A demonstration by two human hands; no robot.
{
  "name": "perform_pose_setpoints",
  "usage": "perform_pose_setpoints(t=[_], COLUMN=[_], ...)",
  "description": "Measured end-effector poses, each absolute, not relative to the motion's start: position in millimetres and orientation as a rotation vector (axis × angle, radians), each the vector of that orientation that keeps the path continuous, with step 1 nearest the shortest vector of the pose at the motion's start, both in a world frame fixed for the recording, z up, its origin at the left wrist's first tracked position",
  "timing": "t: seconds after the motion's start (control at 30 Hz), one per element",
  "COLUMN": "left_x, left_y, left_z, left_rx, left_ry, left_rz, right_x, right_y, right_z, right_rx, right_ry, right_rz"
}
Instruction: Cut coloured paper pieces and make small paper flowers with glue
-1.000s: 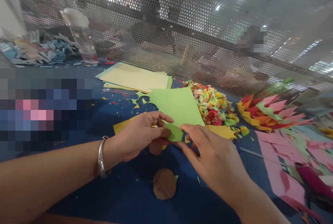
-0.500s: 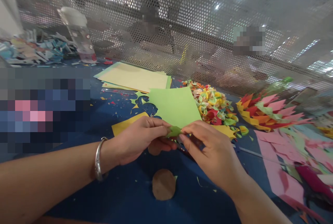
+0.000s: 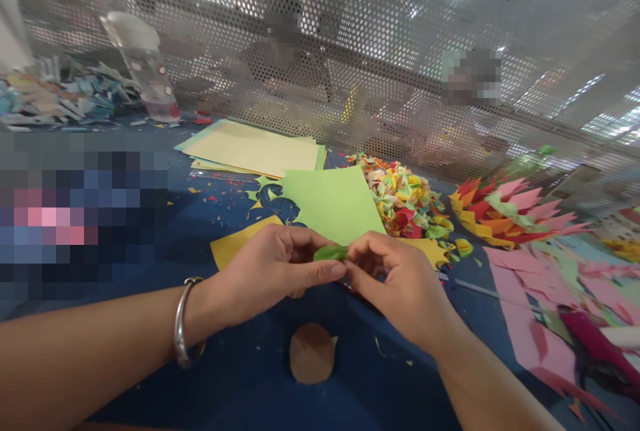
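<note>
A blue tabletop (image 3: 240,364) fills my view, backed by a perforated screen (image 3: 380,37) with people (image 3: 285,71) behind it. Near the screen I see a clear bottle (image 3: 150,81) with a white top; I can't make out its contents. My left hand (image 3: 275,264) and right hand (image 3: 400,277) pinch a small green paper piece (image 3: 330,254) between them, near a light green sheet (image 3: 330,201).

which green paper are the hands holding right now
The small deeper green paper piece, pinched between the left hand and the right hand; the much larger light green sheet lies beyond them, in neither hand.
</note>
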State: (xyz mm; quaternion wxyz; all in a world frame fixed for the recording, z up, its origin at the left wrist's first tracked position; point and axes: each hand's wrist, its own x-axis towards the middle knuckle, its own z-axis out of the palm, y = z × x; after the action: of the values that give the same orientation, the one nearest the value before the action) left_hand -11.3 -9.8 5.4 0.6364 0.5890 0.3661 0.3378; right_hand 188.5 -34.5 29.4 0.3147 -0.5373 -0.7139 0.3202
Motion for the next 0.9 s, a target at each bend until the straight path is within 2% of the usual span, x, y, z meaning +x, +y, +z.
perform_pose_setpoints(t=[0.3,0.9], left_x=[-8.4,-7.2], left_y=[-8.6,-7.0], left_z=[2.8,1.1], left_rx=[1.265,1.113], left_ry=[0.868,0.866], left_rz=[0.813,0.869], right_x=[187.4,187.7], right_y=[-32.9,-30.0], right_z=[27.4,27.9], right_rx=[-1.414,-1.328], right_ry=[-1.761,-1.673], right_rz=[1.058,1.126])
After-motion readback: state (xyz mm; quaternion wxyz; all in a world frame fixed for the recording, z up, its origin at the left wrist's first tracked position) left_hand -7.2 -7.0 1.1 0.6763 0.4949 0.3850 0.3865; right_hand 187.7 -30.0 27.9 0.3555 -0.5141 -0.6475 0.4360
